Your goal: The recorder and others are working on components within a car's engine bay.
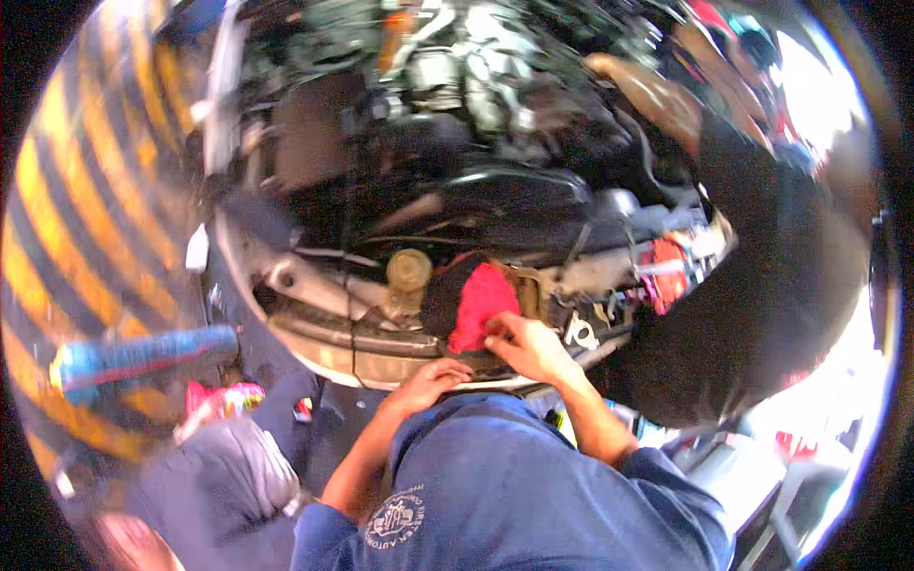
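A bright red cloth [486, 303] lies over a dark rounded part [447, 297] at the front of an open car engine bay. My right hand [526, 344] is at the cloth's lower right edge, fingers bent and closed on it in what looks like a pinch. My left hand [433, 383] rests on the car's pale front edge [328, 360], its fingers lying flat and holding nothing. Just left of the cloth sits a round yellowish part [408, 270]. Motion blurs the picture in places.
A co-worker in dark clothing [762, 276] leans in from the right, one arm [657, 95] over the engine [457, 71]. Another person in grey [219, 485] is low at the left. A blue cylinder [143, 360] is near the yellow-and-black striped floor [86, 228].
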Tool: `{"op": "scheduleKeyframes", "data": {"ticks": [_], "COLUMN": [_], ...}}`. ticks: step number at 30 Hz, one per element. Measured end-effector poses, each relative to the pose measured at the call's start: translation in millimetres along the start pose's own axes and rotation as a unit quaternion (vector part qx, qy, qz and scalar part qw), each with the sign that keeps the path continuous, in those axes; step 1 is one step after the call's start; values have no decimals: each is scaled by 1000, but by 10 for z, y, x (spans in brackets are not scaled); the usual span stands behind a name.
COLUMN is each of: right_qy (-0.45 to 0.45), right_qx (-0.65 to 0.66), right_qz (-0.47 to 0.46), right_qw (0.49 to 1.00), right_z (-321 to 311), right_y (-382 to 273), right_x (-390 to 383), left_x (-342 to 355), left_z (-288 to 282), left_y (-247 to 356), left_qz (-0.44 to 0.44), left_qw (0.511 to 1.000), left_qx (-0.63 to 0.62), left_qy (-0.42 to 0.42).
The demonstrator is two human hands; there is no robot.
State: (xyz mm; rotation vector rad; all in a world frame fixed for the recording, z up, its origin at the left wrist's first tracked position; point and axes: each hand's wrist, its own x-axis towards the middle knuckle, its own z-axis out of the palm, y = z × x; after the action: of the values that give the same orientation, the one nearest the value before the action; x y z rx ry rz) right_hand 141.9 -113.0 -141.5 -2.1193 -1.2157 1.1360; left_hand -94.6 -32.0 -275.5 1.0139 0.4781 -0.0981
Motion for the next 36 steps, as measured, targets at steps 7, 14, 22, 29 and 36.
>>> {"op": "scheduleKeyframes", "data": {"ticks": [7, 14, 22, 29, 36], "right_qy": [75, 124, 112, 77, 43], "right_qx": [-142, -206, -62, -142, -96], "right_qz": [-69, -115, -105, -112, -95], "right_qw": [985, 964, 986, 980, 990], "right_z": [316, 362, 300, 240, 203], "right_y": [0, 284, 448, 426, 254], "right_x": [494, 750, 866, 999, 945], "left_x": [-19, 54, -516, -4211, -7472], "left_z": [-307, -347, -503, -52, 2133], "left_y": [-187, -242, -635, -2705, -2517], "left_qz": [33, 72, 112, 181, -95], "left_qw": [985, 985, 970, 617, -90], "left_qx": [-13, -39, -125, -347, -177], "left_qy": [168, 150, 175, 683, 975]}}
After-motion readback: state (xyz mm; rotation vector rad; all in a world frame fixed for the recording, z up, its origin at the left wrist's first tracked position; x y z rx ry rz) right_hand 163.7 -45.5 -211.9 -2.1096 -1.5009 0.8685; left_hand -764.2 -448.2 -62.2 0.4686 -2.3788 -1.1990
